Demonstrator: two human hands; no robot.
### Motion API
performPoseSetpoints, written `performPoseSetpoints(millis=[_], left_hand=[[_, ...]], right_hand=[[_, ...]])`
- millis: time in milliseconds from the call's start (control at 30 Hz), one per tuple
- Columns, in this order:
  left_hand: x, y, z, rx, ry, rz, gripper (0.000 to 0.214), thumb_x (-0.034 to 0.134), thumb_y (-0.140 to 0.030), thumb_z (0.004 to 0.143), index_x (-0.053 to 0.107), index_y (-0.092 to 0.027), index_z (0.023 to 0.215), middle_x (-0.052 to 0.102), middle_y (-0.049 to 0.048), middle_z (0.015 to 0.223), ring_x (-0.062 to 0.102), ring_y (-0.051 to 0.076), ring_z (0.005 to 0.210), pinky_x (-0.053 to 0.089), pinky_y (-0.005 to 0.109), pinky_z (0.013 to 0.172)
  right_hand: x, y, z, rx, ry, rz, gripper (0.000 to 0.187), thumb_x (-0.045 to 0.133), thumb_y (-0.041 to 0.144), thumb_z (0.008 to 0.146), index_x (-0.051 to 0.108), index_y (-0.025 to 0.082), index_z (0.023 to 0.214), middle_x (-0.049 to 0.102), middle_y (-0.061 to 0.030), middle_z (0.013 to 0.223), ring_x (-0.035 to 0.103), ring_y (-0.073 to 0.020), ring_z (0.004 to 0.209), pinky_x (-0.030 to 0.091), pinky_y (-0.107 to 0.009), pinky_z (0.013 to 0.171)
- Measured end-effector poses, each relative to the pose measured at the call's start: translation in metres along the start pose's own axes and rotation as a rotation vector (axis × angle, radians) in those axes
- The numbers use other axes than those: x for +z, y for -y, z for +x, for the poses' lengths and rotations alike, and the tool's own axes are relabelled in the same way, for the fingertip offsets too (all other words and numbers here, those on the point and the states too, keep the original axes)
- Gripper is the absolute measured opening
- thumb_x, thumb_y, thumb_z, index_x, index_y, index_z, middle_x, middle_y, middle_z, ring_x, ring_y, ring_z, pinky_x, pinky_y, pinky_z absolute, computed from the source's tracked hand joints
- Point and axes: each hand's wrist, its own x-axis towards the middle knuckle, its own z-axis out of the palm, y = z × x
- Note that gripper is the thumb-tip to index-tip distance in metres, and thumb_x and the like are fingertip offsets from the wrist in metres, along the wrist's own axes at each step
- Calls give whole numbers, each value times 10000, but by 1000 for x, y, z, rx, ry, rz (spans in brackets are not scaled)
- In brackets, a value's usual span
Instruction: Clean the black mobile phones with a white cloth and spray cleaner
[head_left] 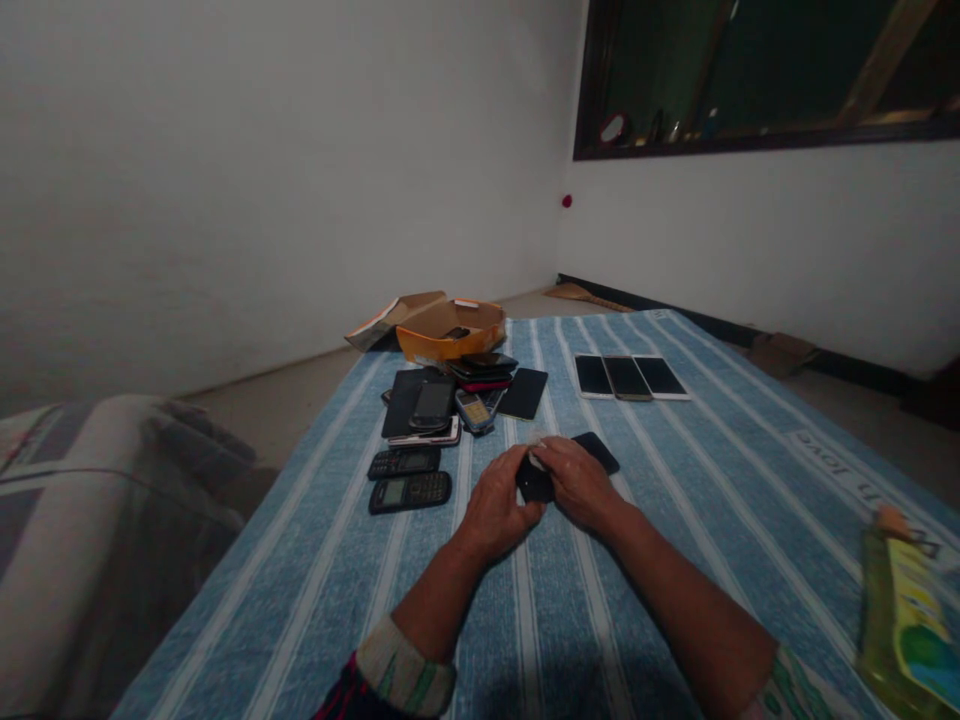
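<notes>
Both my hands meet over a black smartphone (596,450) lying on the blue striped cloth (675,520). My left hand (499,505) curls its fingers around the phone's near end. My right hand (577,480) rests on top of the phone, fingers closed, pinching a small pale thing against it that I cannot make out. A pile of phones (457,400) lies just beyond my hands. Two black keypad phones (409,478) lie side by side to the left.
Three smartphones (628,377) lie in a row at the far right of the cloth. An open orange cardboard box (450,330) stands at the far end. A green-yellow bottle (904,620) sits at the right edge. A grey bundle (97,520) fills the left.
</notes>
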Motion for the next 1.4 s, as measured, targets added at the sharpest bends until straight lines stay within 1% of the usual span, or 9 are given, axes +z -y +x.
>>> performPoseSetpoints(millis=[133,267,333,500,600,733,933,1200,1400], left_hand=[[0,1,-1,-47,16,6,734,678,-167,653,454,-150,1352,551,158,1355,524,326,1249,424,529,1061],[2,3,-2,-39,15,-2,745,678,-163,653,449,-144,1361,541,162,1368,512,329,1266,410,533,1074],[3,5,-2,-26,0,-5,744,676,-162,651,449,-155,1360,548,151,1359,518,326,1261,414,533,1072],[3,5,-1,-3,-11,-8,710,652,-168,675,447,-161,1355,562,147,1347,529,315,1254,435,516,1061],[3,4,-2,5,-18,-11,696,631,-165,694,433,-127,1360,539,179,1373,509,315,1282,425,513,1077],[3,5,-2,13,-28,-18,688,629,-166,702,435,-146,1362,537,172,1380,507,311,1288,419,513,1082],[1,1,-1,2,-16,-12,696,650,-169,669,465,-186,1340,572,135,1336,538,317,1248,441,510,1063],[3,4,-2,7,-11,-15,703,630,-170,695,426,-130,1366,528,181,1387,496,315,1297,419,516,1084],[2,5,-2,13,-18,-17,697,632,-161,703,431,-120,1369,541,173,1375,488,308,1306,401,507,1104]], right_hand=[[-5,-19,-1,159,-33,-91,337,404,90,917,640,180,1141,641,-102,1112,542,-209,1085,386,-324,974],[-5,-23,-3,208,-65,-125,365,390,71,905,644,179,1143,643,-109,1110,536,-219,1111,372,-344,1002],[-3,-16,-4,169,-59,-114,338,403,88,911,649,173,1128,638,-116,1110,535,-228,1105,384,-353,988],[3,12,-3,-82,8,43,287,442,128,938,622,181,1155,625,-100,1103,532,-205,1085,407,-344,959],[4,22,-2,-144,22,103,269,452,137,949,616,180,1157,621,-95,1101,530,-198,1085,407,-342,961],[3,23,-3,-142,4,111,266,443,132,953,614,183,1150,622,-89,1097,529,-200,1084,396,-344,983],[3,15,-4,-4,-38,37,256,440,136,949,631,186,1113,624,-92,1064,535,-202,1054,414,-331,954],[1,20,-7,-191,13,120,329,441,107,933,591,174,1218,603,-113,1215,496,-210,1199,382,-364,1036],[-1,26,-6,-161,34,134,293,442,120,943,611,196,1169,605,-95,1207,523,-207,1148,421,-346,980]])
